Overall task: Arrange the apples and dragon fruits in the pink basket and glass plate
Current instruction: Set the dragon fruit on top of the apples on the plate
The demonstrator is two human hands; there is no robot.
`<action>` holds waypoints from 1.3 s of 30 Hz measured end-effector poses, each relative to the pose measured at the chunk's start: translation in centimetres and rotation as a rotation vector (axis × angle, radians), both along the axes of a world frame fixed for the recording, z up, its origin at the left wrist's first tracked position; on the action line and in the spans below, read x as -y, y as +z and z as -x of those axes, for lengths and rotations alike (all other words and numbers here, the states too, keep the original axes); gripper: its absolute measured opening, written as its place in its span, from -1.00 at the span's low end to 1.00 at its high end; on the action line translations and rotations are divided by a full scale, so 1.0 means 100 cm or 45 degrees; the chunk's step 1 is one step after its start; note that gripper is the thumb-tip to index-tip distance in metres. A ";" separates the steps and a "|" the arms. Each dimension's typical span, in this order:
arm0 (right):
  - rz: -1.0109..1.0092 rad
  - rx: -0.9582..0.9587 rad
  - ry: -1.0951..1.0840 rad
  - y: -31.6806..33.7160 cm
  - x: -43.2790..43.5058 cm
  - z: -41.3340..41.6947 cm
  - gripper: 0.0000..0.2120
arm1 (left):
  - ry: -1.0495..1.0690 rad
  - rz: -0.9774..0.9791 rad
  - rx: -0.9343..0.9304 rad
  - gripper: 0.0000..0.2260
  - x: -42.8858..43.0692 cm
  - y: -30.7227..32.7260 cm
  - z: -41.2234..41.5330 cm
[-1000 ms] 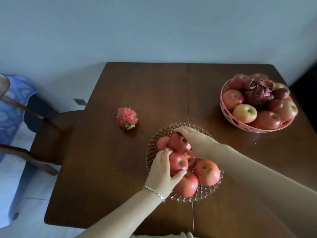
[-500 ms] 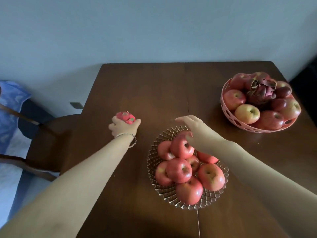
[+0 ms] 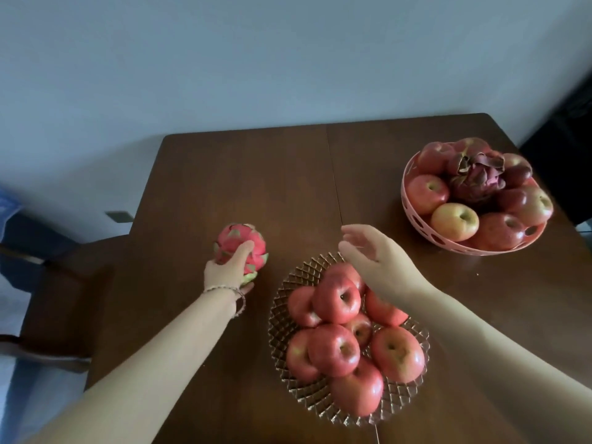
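A bright pink dragon fruit (image 3: 242, 242) sits left of centre on the brown table, and my left hand (image 3: 226, 272) is closed around its near side. The glass plate (image 3: 282, 325) in front holds several red apples (image 3: 337, 301) in a heap. My right hand (image 3: 373, 256) hovers over the plate's far edge, fingers apart, holding nothing. At the back right the pink basket (image 3: 416, 219) is filled with several apples (image 3: 455, 221) and a dark dragon fruit (image 3: 477, 177) on top.
The wooden table (image 3: 256, 174) ends at a wall behind. A dark wooden chair (image 3: 64, 283) stands at the table's left side, with blue cloth (image 3: 9, 213) beyond it. Something black stands past the table's right corner.
My left hand left the apples on the plate, reached left and closed on the dragon fruit. My right hand lifted off the top apple and opened.
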State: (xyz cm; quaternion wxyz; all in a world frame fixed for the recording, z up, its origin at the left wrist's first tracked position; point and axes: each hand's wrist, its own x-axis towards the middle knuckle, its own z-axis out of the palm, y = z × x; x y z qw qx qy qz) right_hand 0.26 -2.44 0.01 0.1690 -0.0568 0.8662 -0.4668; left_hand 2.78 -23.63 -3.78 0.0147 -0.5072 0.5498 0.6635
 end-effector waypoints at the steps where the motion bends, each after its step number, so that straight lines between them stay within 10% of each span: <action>1: 0.063 0.090 -0.031 0.004 0.002 0.000 -0.61 | -0.089 0.016 -0.069 -0.40 -0.010 0.006 -0.006; 5: 0.240 0.397 -0.025 0.020 0.010 -0.013 -0.32 | -0.535 0.286 -0.233 -0.58 -0.056 0.044 -0.032; 11: 0.493 0.452 -0.324 0.019 -0.033 -0.037 -0.67 | -1.476 0.838 -0.331 -0.35 -0.092 0.061 -0.057; 15: 0.250 0.553 -0.476 0.010 -0.069 -0.047 -0.51 | -1.587 1.336 -0.592 -0.56 -0.096 0.034 -0.065; 18: -0.004 0.608 -0.435 0.000 -0.078 -0.055 -0.37 | -1.965 1.544 -0.324 -0.52 -0.104 0.000 -0.072; 32: -0.836 0.429 -0.043 -0.005 -0.036 -0.061 -0.18 | -1.854 1.518 -0.229 -0.48 -0.090 -0.023 -0.077; 39: -0.729 0.365 -0.172 -0.022 -0.026 -0.054 -0.19 | -1.792 1.403 -0.252 -0.41 -0.095 -0.025 -0.074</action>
